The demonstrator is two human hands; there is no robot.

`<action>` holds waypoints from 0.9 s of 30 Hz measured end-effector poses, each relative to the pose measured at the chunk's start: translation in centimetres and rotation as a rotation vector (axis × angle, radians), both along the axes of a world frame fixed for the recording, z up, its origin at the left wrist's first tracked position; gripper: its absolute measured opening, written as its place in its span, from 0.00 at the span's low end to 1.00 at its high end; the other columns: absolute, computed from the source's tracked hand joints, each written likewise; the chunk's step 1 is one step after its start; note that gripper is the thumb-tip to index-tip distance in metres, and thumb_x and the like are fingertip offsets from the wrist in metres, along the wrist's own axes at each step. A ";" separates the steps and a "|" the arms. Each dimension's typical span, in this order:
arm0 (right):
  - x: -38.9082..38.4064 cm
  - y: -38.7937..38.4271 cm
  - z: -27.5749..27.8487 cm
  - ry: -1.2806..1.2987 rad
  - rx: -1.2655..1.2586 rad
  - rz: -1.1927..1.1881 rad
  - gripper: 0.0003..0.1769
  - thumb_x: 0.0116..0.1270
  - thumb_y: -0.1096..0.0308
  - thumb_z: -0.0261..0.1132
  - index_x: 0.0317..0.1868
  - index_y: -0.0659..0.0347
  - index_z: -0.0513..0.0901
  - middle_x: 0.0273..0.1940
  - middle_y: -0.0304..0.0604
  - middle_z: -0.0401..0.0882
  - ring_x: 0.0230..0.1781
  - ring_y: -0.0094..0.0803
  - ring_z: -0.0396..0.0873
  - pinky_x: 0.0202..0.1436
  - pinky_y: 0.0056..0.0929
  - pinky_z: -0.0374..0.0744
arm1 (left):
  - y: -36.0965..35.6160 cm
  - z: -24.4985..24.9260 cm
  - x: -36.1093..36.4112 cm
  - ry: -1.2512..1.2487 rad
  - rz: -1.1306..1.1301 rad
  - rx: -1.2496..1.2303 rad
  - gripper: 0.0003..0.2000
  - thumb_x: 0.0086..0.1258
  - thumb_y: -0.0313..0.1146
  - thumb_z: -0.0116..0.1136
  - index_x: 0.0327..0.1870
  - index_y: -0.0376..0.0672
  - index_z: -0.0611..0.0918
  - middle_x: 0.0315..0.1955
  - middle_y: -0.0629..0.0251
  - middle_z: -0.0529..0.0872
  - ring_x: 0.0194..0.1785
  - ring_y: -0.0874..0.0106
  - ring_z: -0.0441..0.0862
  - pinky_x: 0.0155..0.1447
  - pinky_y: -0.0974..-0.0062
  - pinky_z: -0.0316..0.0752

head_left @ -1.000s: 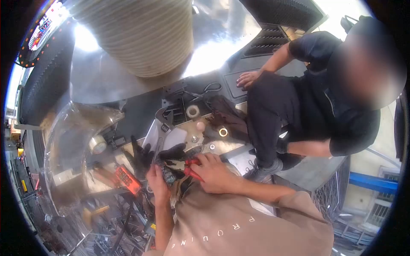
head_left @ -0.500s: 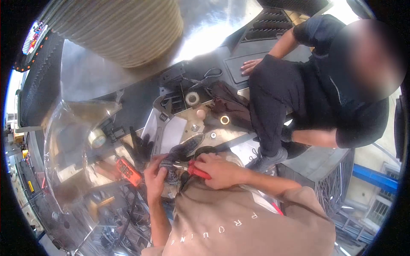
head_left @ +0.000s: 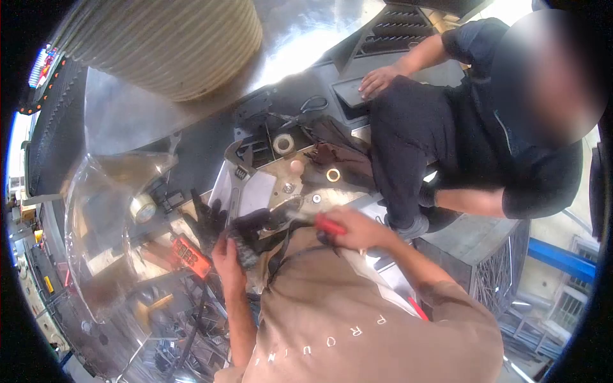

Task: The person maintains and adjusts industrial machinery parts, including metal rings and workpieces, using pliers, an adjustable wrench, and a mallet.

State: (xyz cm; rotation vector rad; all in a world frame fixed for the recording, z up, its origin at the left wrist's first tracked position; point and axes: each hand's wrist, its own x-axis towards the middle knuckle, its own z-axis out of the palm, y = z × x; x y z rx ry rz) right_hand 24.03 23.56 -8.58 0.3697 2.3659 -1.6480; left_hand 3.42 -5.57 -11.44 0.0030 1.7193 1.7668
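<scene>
My left hand [head_left: 228, 265] is closed on a dark work glove [head_left: 245, 252], its thumb along the grey knit part. In my right hand [head_left: 357, 228] is a red-handled tool [head_left: 331, 223], gripped by the handle and held apart from the glove. The tool's metal end points left and is smeared by motion, so I cannot tell its kind. Another black glove [head_left: 209, 220] lies just beyond my left hand. An adjustable wrench [head_left: 239, 182] rests on white paper [head_left: 258, 191] past the gloves.
An orange remote control [head_left: 190, 257] lies left of my left hand. Tape rolls [head_left: 283, 144], a yellow ring [head_left: 333, 175] and scissors [head_left: 313, 105] are farther back. A person in dark clothes [head_left: 440, 127] sits at the right, one hand on the bench. A large ribbed cylinder [head_left: 172, 45] stands at upper left.
My right hand has drawn the red-handled tool away from the glove, up and to the right. My left hand keeps the glove, shifted slightly. The seated person's hand has moved a little.
</scene>
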 end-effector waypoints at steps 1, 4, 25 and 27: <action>1.9 0.8 -1.9 -0.040 0.112 -0.072 0.25 0.58 0.63 0.68 0.59 0.51 0.84 0.48 0.52 0.79 0.53 0.54 0.77 0.58 0.48 0.76 | -0.3 -0.5 0.1 -0.009 -0.005 0.002 0.23 0.80 0.35 0.57 0.68 0.27 0.76 0.60 0.54 0.83 0.62 0.69 0.78 0.69 0.71 0.70; 5.5 2.0 -6.2 -0.219 0.301 -0.142 0.30 0.54 0.65 0.68 0.61 0.46 0.83 0.53 0.51 0.77 0.58 0.54 0.74 0.59 0.52 0.73 | -1.9 -3.3 -0.2 -0.117 0.246 -0.078 0.26 0.82 0.38 0.56 0.72 0.28 0.71 0.64 0.54 0.80 0.65 0.67 0.77 0.69 0.68 0.71; 5.6 0.6 -8.7 -0.088 0.027 -0.264 0.30 0.51 0.74 0.64 0.59 0.61 0.82 0.53 0.50 0.79 0.58 0.49 0.77 0.65 0.41 0.74 | 3.2 0.7 0.1 -0.208 0.140 0.254 0.22 0.84 0.43 0.43 0.66 0.35 0.76 0.55 0.52 0.86 0.49 0.61 0.87 0.48 0.62 0.86; 4.1 0.5 -6.7 0.001 0.014 -0.250 0.29 0.53 0.73 0.65 0.59 0.62 0.81 0.52 0.49 0.79 0.58 0.47 0.77 0.65 0.40 0.74 | 5.0 1.5 0.3 -0.200 0.043 0.312 0.23 0.84 0.45 0.44 0.67 0.37 0.76 0.55 0.53 0.86 0.48 0.61 0.87 0.46 0.62 0.86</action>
